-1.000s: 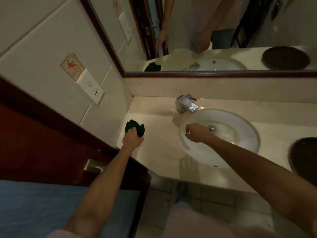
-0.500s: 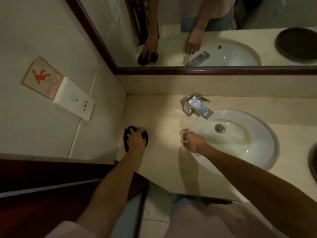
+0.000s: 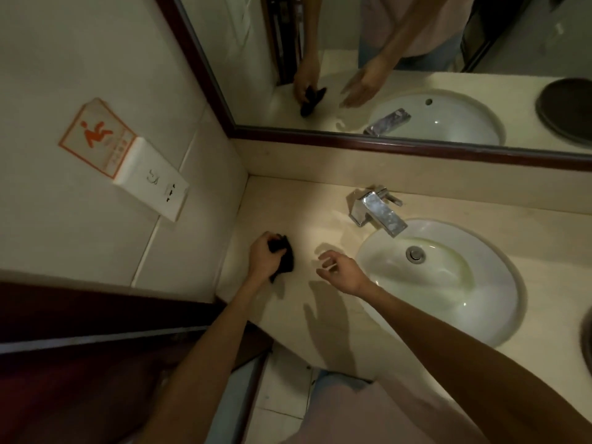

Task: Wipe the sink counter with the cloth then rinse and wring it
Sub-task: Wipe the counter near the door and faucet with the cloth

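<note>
A dark cloth [image 3: 285, 257] is bunched in my left hand [image 3: 264, 256], which grips it just above the beige counter [image 3: 288, 213] near the left wall. My right hand [image 3: 341, 270] hovers over the counter between the cloth and the white oval sink [image 3: 448, 283], fingers spread and loosely curled, holding nothing. A square chrome tap [image 3: 378, 211] stands behind the sink's left rim, its spout over the basin. The drain [image 3: 415, 254] sits in the middle of the basin.
A framed mirror [image 3: 400, 65] runs along the back wall above the counter. A white socket plate [image 3: 150, 181] and an orange sign [image 3: 96, 136] are on the left wall. A dark round tray [image 3: 586, 334] sits at the counter's right edge. A dark wooden door frame is at lower left.
My left hand has lifted and gathered the cloth, shifting it slightly right. My right hand went from a loose fist to spread fingers and moved toward the cloth. The camera tilted closer.
</note>
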Motion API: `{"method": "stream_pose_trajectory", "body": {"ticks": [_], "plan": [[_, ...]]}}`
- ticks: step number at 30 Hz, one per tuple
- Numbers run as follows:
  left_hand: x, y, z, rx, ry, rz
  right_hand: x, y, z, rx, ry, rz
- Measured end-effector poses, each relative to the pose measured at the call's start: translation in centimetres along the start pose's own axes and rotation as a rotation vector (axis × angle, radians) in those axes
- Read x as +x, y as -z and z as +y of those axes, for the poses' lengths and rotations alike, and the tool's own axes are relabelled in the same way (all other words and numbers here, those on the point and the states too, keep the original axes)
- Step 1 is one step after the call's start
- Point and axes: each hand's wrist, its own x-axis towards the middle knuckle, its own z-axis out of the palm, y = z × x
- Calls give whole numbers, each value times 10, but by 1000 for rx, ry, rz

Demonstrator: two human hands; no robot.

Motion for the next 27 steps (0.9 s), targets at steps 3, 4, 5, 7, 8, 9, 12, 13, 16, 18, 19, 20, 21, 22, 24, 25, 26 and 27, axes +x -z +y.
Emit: {"method": "stream_pose_trajectory", "body": {"ticks": [3, 4, 5, 7, 8, 9, 12, 13, 16, 18, 19, 20, 21, 22, 24, 25, 26, 27], "plan": [[-41, -18, 28, -288, 21, -65, -11, 3, -21, 559, -110, -75], [-55, -22, 34, -381, 25, -74, -15, 6, -24, 718, -144, -124], [-66, -25, 39, -470, 38, -70, -20, 10, -24, 842, -171, -177], [-87, -30, 45, -581, 65, -18, -30, 17, -20, 1019, -201, -299], [-96, -33, 47, -576, 59, 25, -34, 18, -17, 1081, -211, -348], [-105, -36, 48, -534, 38, 65, -38, 19, -14, 1127, -219, -383], [-124, -47, 49, -261, -55, 130, -46, 16, -8, 1158, -254, -407], [-128, -48, 47, -200, -75, 115, -48, 13, -6, 1164, -269, -404], [-142, -39, 37, -157, -115, 97, -39, 4, -3, 1166, -318, -350], [-152, -32, 21, -70, -83, 163, -21, 1, -3, 994, -251, -242], [-157, -28, 12, -24, -24, 179, -11, 3, -1, 816, -167, -147], [-159, -26, 1, 29, 35, 176, -2, 5, 0, 607, -51, -30], [-158, -24, -15, 89, 87, 153, 7, 10, 3, 407, 70, 85], [-156, -23, -31, 144, 135, 108, 15, 14, 7, 246, 178, 194], [-150, -20, -60, 231, 245, 24, 37, 22, 22, 53, 279, 349], [-145, -20, -70, 254, 301, 7, 48, 26, 31, -33, 278, 377], [-140, -19, -80, 274, 345, -2, 59, 28, 43, -146, 253, 374], [-136, -20, -86, 304, 372, -13, 67, 27, 55, -285, 229, 350]]}}
